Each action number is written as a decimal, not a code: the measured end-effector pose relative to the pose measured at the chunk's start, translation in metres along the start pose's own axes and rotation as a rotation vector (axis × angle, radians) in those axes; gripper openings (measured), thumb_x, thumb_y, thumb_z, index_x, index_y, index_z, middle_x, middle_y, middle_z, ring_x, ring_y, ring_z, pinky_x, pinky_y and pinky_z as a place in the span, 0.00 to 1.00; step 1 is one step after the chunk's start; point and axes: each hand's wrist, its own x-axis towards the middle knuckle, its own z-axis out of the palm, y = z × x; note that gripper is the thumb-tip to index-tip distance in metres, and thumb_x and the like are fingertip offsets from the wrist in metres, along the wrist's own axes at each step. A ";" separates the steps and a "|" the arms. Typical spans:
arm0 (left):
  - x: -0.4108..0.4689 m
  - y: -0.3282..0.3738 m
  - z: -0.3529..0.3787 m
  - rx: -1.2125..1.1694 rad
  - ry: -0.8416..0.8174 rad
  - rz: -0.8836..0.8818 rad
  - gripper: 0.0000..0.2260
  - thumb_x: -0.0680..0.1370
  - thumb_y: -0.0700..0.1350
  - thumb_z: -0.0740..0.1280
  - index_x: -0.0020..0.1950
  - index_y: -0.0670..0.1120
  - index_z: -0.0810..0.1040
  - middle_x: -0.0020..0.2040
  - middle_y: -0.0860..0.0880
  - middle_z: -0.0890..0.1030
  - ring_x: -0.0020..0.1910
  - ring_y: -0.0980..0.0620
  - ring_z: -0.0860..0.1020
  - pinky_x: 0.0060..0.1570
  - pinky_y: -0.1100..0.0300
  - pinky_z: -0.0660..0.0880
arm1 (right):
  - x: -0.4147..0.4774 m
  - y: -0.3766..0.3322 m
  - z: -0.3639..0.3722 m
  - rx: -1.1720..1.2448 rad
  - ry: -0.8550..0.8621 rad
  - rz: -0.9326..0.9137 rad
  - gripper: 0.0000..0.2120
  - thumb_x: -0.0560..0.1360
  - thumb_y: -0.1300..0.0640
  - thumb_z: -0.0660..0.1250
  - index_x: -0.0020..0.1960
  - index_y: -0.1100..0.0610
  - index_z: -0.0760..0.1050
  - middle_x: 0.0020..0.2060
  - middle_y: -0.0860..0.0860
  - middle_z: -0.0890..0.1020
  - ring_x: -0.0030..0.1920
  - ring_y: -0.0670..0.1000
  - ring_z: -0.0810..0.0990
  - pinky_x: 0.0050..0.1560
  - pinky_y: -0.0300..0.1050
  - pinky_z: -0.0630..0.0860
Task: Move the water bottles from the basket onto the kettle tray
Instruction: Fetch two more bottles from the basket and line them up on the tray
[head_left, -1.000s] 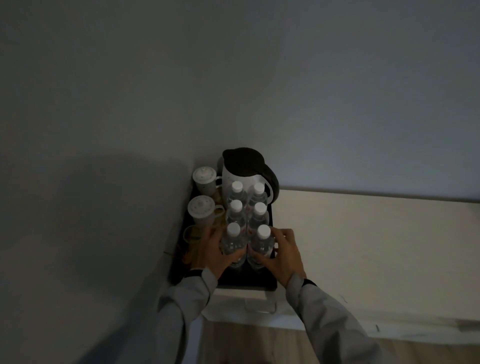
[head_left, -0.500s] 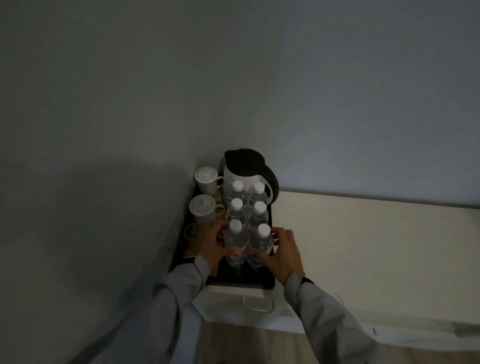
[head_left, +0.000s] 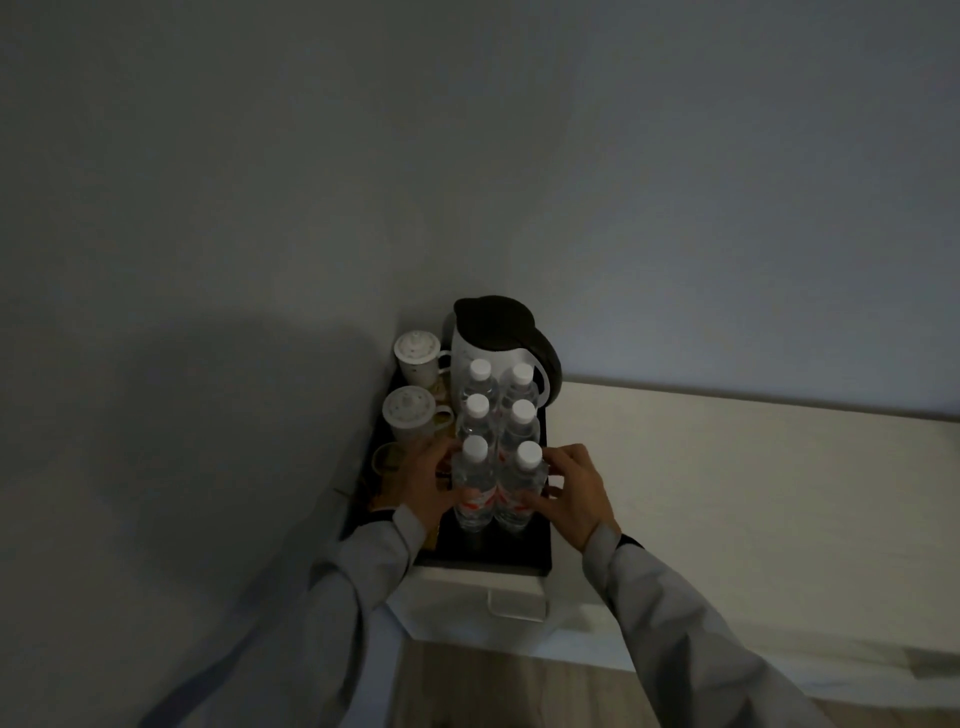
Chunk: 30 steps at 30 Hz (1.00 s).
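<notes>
A: Nearest, at six o'clock, what do the hands hold?

B: The left hand (head_left: 427, 486) wraps the front-left bottle (head_left: 474, 486); the right hand (head_left: 574, 493) wraps the front-right bottle (head_left: 521, 488). Both stand on the black kettle tray (head_left: 493, 561).

A: Beyond them?

B: Four more water bottles (head_left: 498, 405) in pairs toward twelve, then the kettle (head_left: 498, 338). Two lidded cups (head_left: 413, 384) sit at ten o'clock. No basket is visible.

A: The risk?

B: The rows touch. A careless push or release could topple them into the cups.
</notes>
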 end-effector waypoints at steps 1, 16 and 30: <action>0.000 0.000 0.000 0.010 0.005 0.010 0.28 0.62 0.52 0.79 0.58 0.55 0.74 0.55 0.46 0.76 0.55 0.45 0.76 0.55 0.43 0.77 | 0.001 0.001 -0.001 0.018 -0.006 -0.006 0.26 0.66 0.59 0.80 0.61 0.56 0.76 0.53 0.53 0.71 0.52 0.53 0.78 0.47 0.31 0.78; 0.008 0.003 -0.007 -0.087 -0.058 -0.054 0.24 0.65 0.38 0.79 0.58 0.46 0.75 0.54 0.48 0.79 0.52 0.50 0.79 0.55 0.47 0.79 | 0.007 0.003 0.001 0.049 0.016 -0.033 0.26 0.65 0.59 0.80 0.61 0.58 0.76 0.51 0.53 0.75 0.48 0.46 0.77 0.47 0.22 0.72; 0.010 0.000 -0.006 -0.132 -0.112 -0.097 0.28 0.66 0.35 0.78 0.64 0.42 0.72 0.59 0.39 0.78 0.59 0.40 0.77 0.58 0.37 0.75 | 0.002 0.002 0.006 0.018 0.023 -0.023 0.27 0.68 0.52 0.78 0.64 0.51 0.74 0.52 0.53 0.75 0.50 0.46 0.76 0.50 0.21 0.69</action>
